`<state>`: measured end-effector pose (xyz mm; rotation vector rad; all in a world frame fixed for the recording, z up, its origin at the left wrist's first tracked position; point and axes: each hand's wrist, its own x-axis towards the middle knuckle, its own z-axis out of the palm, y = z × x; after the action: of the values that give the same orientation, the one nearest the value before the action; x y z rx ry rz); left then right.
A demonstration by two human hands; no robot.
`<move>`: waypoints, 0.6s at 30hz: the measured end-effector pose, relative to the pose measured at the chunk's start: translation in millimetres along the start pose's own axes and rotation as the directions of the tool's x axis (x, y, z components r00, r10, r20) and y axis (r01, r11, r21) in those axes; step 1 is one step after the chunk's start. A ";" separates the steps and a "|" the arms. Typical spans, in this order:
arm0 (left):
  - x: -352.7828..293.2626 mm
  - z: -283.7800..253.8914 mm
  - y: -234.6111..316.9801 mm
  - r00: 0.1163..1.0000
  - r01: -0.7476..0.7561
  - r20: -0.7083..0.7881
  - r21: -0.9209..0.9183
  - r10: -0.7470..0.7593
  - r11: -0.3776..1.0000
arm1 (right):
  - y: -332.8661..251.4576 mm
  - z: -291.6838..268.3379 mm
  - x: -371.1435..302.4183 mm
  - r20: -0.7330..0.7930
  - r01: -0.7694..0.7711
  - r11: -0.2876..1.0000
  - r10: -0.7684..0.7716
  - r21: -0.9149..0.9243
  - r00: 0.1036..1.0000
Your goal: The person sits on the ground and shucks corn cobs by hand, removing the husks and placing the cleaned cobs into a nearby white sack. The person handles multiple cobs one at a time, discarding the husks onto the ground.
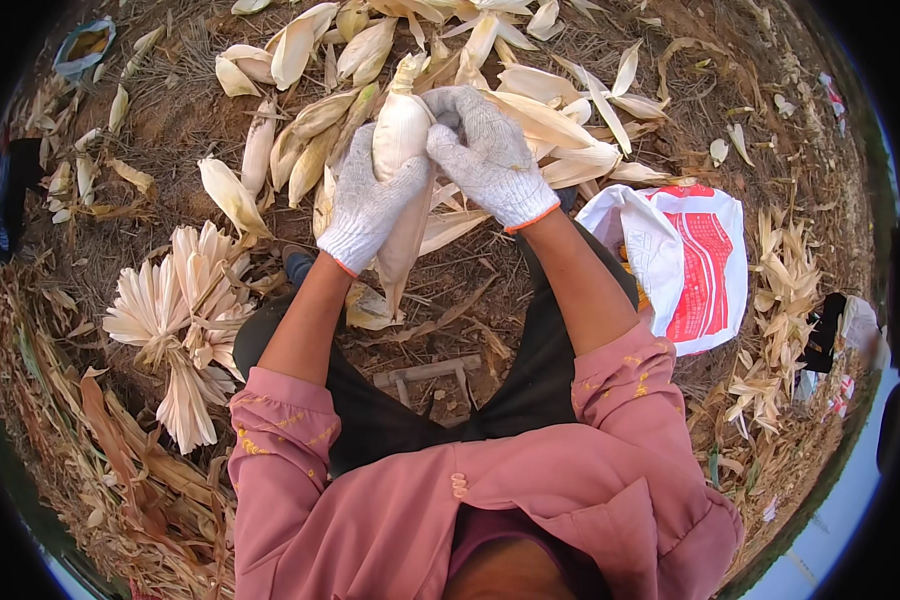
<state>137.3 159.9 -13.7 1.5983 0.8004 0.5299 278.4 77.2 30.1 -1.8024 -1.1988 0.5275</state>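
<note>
Your head camera looks steeply down past your pink shirt [400, 510] at your left hand [368, 200] and right hand [490, 160], close below, sky [850, 490] at its rim.

Brown earth [185, 125], littered with straw, formed the ground. Pale ears in husks [313, 168] lay heaped toward the front; a fanned bundle of husks [185, 290] lay leftward. Rightward stood a white-and-red sack [705, 265], then loose husks [782, 290] and a dark object [823, 332], perhaps a bag.
</note>
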 end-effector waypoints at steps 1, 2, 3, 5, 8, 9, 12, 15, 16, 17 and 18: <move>0.1 -0.4 -1.0 1.000 0.006 0.008 0.010 -0.006 1.000 | 0.4 -0.5 -0.6 -0.016 0.087 0.991 -0.089 -0.104 0.996; -0.2 -0.4 -0.9 1.000 0.010 0.017 0.025 -0.010 1.000 | 0.9 -2.3 -0.2 -0.001 0.086 0.992 -0.087 -0.096 0.996; -0.3 -0.2 1.4 1.000 0.014 0.026 0.040 -0.015 0.999 | 1.7 -5.2 0.9 0.014 0.085 0.992 -0.084 -0.088 0.996; -1.4 -0.6 6.4 0.999 0.021 0.048 0.047 -0.023 0.999 | 5.1 -8.5 2.5 0.038 0.092 0.991 -0.089 -0.100 0.995; -5.1 -2.7 10.2 0.997 0.017 0.071 0.049 -0.020 0.999 | 7.1 -9.0 2.7 0.063 0.071 0.993 -0.065 -0.098 0.996; -5.3 -3.5 9.3 0.997 0.006 0.073 0.068 -0.011 0.998 | 5.1 -10.0 2.8 0.070 0.029 0.998 -0.025 -0.059 0.997; -6.5 -3.0 10.2 0.996 -0.026 0.084 0.076 0.019 0.997 | 6.3 -8.2 2.0 0.058 -0.055 0.998 0.055 0.008 0.997; -5.1 -3.1 8.1 0.995 -0.047 0.090 0.110 0.037 0.993 | -5.5 -12.2 2.2 0.080 -0.206 0.971 0.198 0.123 0.977; -4.7 -4.1 7.0 0.995 -0.052 0.090 0.131 0.040 0.990 | -10.5 -13.5 2.5 0.101 -0.270 0.947 0.256 0.172 0.961; -5.0 -5.2 7.3 0.994 -0.049 0.098 0.086 0.041 0.995 | -9.2 -12.0 3.2 0.106 -0.281 0.929 0.262 0.241 0.959; -5.5 -5.6 7.8 0.993 -0.047 0.108 0.040 0.042 0.998 | -5.9 -10.5 3.4 0.110 -0.291 0.906 0.270 0.308 0.957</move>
<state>131.2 159.1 -4.5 1.6726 0.7009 0.4571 284.6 76.5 41.0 -1.6889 -0.8368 0.9010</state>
